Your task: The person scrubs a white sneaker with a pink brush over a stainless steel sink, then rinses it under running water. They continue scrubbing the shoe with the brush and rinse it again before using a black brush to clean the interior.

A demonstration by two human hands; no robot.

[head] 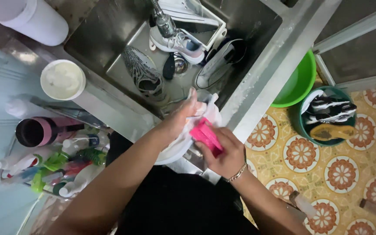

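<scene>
My left hand [180, 116] grips a white shoe [209, 109] at the near edge of the steel sink [257, 26], holding it over the rim. My right hand [225, 152] is closed on a pink scrubbing brush [206, 135] pressed against the shoe's side. Inside the sink lie a grey knitted shoe [142, 74], a white and pink sneaker [179, 43] under the tap [164, 21], and a black and white shoe [218, 61].
A white tub [62, 80] stands on the counter at left, a white cylinder [29, 17] behind it. A wire rack [48, 165] holds bottles. On the patterned floor at right sit a green basin [299, 82] and a green bucket [327, 115] with shoes.
</scene>
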